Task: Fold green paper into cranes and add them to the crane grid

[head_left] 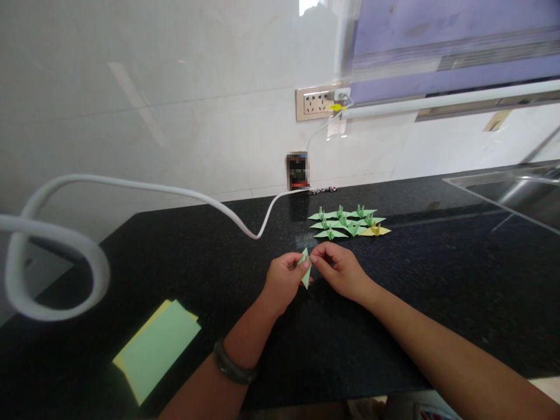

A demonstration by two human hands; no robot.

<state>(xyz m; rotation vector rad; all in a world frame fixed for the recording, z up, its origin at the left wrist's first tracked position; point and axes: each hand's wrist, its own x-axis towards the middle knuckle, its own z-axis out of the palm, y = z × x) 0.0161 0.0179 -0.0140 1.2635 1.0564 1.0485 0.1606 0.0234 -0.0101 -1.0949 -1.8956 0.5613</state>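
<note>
Between my two hands is a small folded piece of pale green paper point(307, 279), pointed at its top and bottom. My left hand point(284, 279) is closed on it, thumb across its front. The fingertips of my right hand point(339, 268) pinch at its right side, partly hiding the fold there. Just beyond my hands, several green paper cranes point(331, 233) stand in close rows on the black counter. A yellow paper crane point(376, 231) sits at the right end of the nearest row.
A stack of green and yellow paper sheets point(160, 350) lies at the left on the black counter point(210, 256). A thick white cable point(188, 191) loops across the left side. By the wall stands a phone-like device point(298, 171), below a socket panel point(312, 104). A sink point(520, 192) is at the right.
</note>
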